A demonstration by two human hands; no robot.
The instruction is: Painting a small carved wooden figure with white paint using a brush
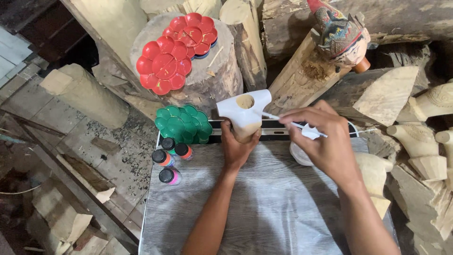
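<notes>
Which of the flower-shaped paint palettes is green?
The green palette at the grey board's far left corner, beside the small paint bottles. The two red palettes lie on the log stump.

Carved wooden piece (245, 115): coated white over its upper part, pale bare wood at the base and inside its round hole. Brush (292, 123): white handle. Bench (264, 203): grey wood-grain pattern with a black strip along the far edge. Two flower-shaped palettes (175, 52): bright red. A third palette (184, 124): green. Small paint bottles (169, 160): black caps, contents orange, pink and greenish. Painted figure head (339, 33): red, blue and gold patterning. Unpainted carvings (417, 141): plain pale wood. Stump (222, 78): grey-brown bark.
</notes>
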